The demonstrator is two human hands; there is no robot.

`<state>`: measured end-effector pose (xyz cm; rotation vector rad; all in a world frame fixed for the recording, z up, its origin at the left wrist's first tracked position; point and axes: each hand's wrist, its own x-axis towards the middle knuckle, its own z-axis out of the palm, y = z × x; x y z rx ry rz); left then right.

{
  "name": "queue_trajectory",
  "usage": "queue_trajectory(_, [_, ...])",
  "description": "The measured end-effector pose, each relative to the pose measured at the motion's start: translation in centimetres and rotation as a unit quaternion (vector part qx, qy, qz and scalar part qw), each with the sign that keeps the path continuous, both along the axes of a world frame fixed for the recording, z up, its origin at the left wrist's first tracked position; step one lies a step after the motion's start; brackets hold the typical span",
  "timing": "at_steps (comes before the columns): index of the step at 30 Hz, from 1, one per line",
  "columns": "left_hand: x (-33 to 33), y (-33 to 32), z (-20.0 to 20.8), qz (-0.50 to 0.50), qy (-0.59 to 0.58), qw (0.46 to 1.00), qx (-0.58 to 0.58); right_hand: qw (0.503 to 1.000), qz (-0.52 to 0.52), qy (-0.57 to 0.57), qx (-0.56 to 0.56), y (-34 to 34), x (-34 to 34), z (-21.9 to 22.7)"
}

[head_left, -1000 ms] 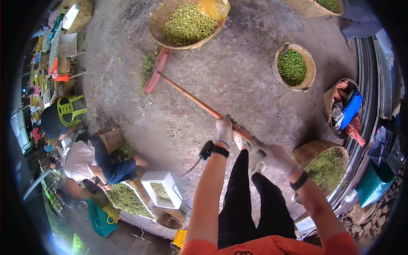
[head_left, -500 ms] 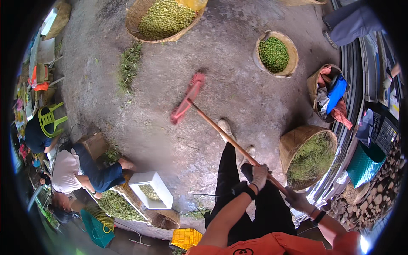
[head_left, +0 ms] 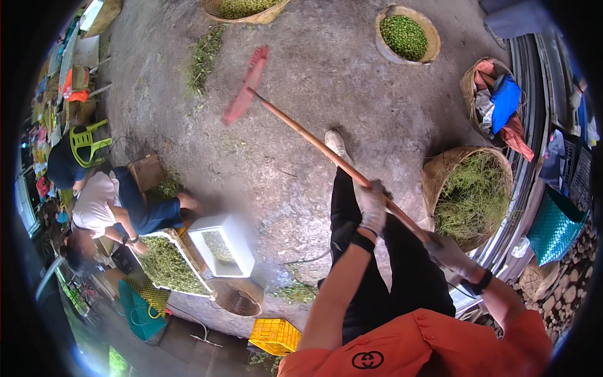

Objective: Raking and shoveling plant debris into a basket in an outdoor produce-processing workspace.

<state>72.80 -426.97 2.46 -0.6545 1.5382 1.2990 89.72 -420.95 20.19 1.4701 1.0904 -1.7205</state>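
Note:
A push broom with a wooden handle [head_left: 314,141] slants from my hands out to the far left. Its wide pinkish-red head [head_left: 246,87] is smeared by motion, so I cannot tell whether it touches the floor. Both of my hands wear pale gloves. My left hand [head_left: 374,206] wraps round the handle partway down, above my dark-trousered legs. Nearer the handle's end, my right hand [head_left: 449,254] is closed on it. A small heap of green plant scraps [head_left: 204,60] lies on the floor to the left of the broom head.
Wicker baskets hold green fruit [head_left: 404,38], cloths [head_left: 496,97] and stalks [head_left: 471,201] on the right. Another fruit basket [head_left: 248,19] stands far off. At left, a seated person [head_left: 100,204] works beside a tray of greens [head_left: 173,264] and white box [head_left: 223,245]. A yellow crate [head_left: 274,336] stands near me.
The broom head has moved forward and left, closer to the heap of scraps. Both hands still grip the handle. The whole view has shifted, with the floor baskets now higher in it.

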Motion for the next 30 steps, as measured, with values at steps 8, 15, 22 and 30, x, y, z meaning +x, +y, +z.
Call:
queue_trajectory(8, [28.2, -12.9, 0.3, 0.130, -0.398, 0.908, -0.034, 0.850, 0.476, 0.040, 0.221, -5.6, 22.3, 5.4])
queue_trajectory(15, [15.7, -18.3, -7.7, 0.034, -0.259, 0.962, -0.082, 0.966, 0.227, 0.023, 0.119, -12.4, 11.3, -3.6])
queue_trajectory(22, [-15.5, -19.4, -13.2, 0.035, -0.037, 0.993, -0.109, 0.937, 0.150, 0.186, 0.255, -19.2, -9.9, -15.7])
queue_trajectory(30, [-4.2, -21.5, -3.6, 0.017, -0.035, 0.999, 0.012, 0.894, 0.306, 0.198, 0.259, -18.0, -2.4, -5.1])
